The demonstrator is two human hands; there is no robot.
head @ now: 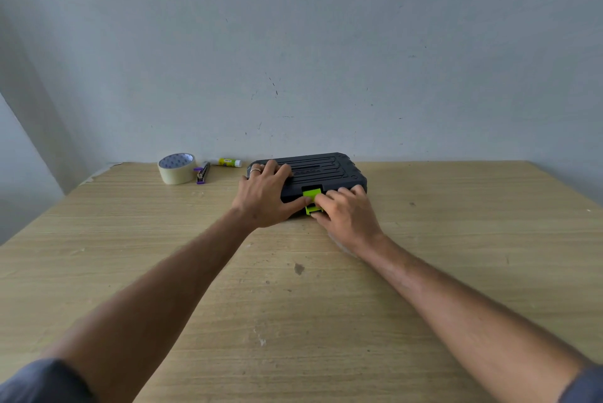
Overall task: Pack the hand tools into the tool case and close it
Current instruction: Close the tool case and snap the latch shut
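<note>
**Black case, lime latch, pale wood**

The closed plastic tool case is matte black, its lid moulded with a pattern of long parallel ridges. The plastic latch on its near edge is bright lime green. The wooden desk is pale yellowish tan with fine straight grain lines and a few dark specks. The roll of masking tape is cream, its inner core white printed with small blue marks. The small stapler is purple and black. The glue stick is yellow with a white cap. The plastered wall is grey-white with dark scuffs. Both sleeves are slate blue.
</note>
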